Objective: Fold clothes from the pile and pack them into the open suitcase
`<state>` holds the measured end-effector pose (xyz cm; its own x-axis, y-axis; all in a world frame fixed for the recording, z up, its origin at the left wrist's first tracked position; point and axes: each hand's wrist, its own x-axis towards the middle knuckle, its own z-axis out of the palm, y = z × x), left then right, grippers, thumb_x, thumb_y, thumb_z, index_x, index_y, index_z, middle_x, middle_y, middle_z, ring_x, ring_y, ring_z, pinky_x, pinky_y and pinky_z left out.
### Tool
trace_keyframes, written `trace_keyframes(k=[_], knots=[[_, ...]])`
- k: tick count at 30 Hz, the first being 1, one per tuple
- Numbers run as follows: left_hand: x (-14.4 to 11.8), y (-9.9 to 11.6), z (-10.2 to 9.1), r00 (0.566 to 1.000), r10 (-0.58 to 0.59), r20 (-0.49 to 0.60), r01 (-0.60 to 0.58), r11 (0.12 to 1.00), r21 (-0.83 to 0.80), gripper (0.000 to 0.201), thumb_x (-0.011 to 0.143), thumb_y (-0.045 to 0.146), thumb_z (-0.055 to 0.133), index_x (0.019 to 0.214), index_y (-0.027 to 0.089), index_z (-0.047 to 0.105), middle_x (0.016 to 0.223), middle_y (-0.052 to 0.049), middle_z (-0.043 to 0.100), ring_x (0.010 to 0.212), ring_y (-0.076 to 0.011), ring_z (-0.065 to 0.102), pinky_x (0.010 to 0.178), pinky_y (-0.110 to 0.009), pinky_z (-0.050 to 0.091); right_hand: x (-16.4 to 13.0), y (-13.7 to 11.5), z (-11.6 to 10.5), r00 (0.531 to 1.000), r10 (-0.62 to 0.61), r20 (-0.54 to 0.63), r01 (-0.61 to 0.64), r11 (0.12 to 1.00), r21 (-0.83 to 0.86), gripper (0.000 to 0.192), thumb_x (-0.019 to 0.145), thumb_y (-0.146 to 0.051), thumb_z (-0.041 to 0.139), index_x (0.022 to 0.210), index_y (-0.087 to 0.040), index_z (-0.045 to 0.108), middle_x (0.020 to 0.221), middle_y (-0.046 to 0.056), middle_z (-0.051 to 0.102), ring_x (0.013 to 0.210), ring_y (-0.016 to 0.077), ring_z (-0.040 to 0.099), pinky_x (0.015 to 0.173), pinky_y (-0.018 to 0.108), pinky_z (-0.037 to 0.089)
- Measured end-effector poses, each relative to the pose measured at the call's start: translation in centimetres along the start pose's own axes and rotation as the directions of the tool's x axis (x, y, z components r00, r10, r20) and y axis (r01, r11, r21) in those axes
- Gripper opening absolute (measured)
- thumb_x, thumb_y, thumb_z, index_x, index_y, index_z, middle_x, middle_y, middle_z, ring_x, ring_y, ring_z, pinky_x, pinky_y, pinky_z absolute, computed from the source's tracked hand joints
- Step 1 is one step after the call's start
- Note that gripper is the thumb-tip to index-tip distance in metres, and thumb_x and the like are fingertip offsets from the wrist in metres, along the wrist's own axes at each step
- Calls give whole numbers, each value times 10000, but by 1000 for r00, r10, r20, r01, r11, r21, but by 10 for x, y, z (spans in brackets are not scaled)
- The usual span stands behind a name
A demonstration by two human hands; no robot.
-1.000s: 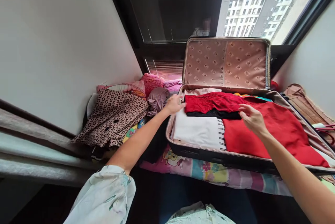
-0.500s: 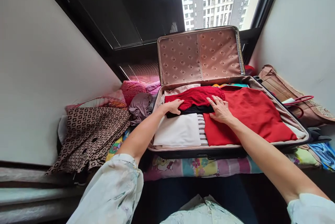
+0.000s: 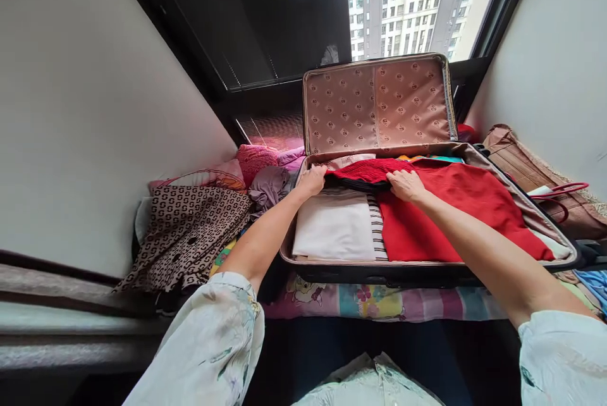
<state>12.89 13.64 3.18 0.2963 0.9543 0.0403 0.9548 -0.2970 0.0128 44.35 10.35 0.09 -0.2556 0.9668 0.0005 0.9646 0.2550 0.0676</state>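
Note:
An open suitcase [image 3: 408,273] lies on a patterned cover, its lined lid [image 3: 377,105] upright against the window. Inside lie a folded white garment [image 3: 334,235], a striped piece [image 3: 377,235] and a large red garment [image 3: 455,210]. At the back of the case sits a folded red knit [image 3: 367,170] over a black layer. My left hand [image 3: 313,179] grips the knit's left end. My right hand [image 3: 405,184] presses on its right end, fingers curled over the fabric.
A pile of clothes lies left of the case: a brown patterned garment [image 3: 190,229], a mauve one [image 3: 268,184] and a pink knit [image 3: 256,156]. A brown bag [image 3: 531,172] with red handles stands at the right. White walls close in both sides.
Both hands have moved toward the back of the case with the red knit, which now sits closer to the lid. The view has shifted slightly.

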Motion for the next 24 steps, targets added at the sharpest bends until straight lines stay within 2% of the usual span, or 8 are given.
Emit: trace_keyframes(k=[5, 8, 12, 15, 18, 21, 24], knots=[[6, -14, -46, 979, -91, -182, 86, 996, -35, 385, 972, 125, 449, 1300, 154, 649, 1257, -178, 726, 1167, -321, 698, 968, -402, 534, 19, -2, -47, 976, 130, -174, -119, 990, 72, 360, 996, -232, 555, 1335, -130, 620, 1332, 205, 678, 1196, 312, 639, 1001, 421, 463], [-3, -28, -79, 954, -129, -271, 100, 988, -120, 376, 955, 133, 495, 1291, 154, 663, 1226, -162, 734, 1170, -320, 690, 1000, -406, 520, 28, -5, -84, 960, 143, -241, -116, 986, 120, 372, 1006, -243, 551, 1327, -68, 620, 1306, 202, 682, 1180, 278, 645, 1004, 376, 447], [-47, -49, -125, 943, -98, -318, 7, 962, -273, 371, 904, 77, 536, 1233, 140, 694, 1100, -90, 751, 1103, -253, 683, 1084, -357, 474, 32, -11, -126, 969, 84, -232, -41, 982, 182, 402, 989, -263, 500, 1274, -23, 654, 1241, 187, 700, 1184, 266, 651, 1016, 369, 438], [-104, -68, -151, 937, -55, -345, -61, 947, -315, 396, 889, 50, 508, 1235, 97, 693, 996, -48, 749, 987, -193, 666, 1076, -330, 471, 29, -28, -151, 956, -48, -290, 119, 965, 232, 309, 932, -290, 605, 1176, -134, 717, 1119, 144, 742, 1103, 296, 681, 993, 407, 496], [-169, -92, -163, 926, -74, -370, -29, 964, -265, 444, 878, 68, 487, 1261, 141, 699, 1041, -35, 767, 935, -189, 677, 1024, -334, 502, 21, -70, -175, 930, -216, -298, 291, 928, 234, 229, 897, -312, 661, 1100, -238, 738, 987, 100, 746, 1026, 308, 679, 921, 404, 527], [-230, -124, -164, 906, -164, -391, 86, 974, -209, 465, 868, 88, 481, 1256, 196, 713, 1113, -46, 778, 955, -221, 710, 975, -352, 531, 16, -135, -196, 910, -343, -234, 377, 919, 117, 270, 911, -279, 606, 1135, -201, 735, 996, 111, 735, 977, 293, 671, 818, 366, 504], [-284, -158, -157, 869, -293, -397, 237, 954, -185, 478, 855, 79, 498, 1278, 171, 702, 1084, -55, 779, 981, -228, 718, 977, -364, 545, 25, -204, -203, 883, -417, -216, 438, 897, 57, 340, 935, -290, 581, 1216, -158, 719, 1061, 119, 737, 942, 261, 658, 772, 331, 467]])
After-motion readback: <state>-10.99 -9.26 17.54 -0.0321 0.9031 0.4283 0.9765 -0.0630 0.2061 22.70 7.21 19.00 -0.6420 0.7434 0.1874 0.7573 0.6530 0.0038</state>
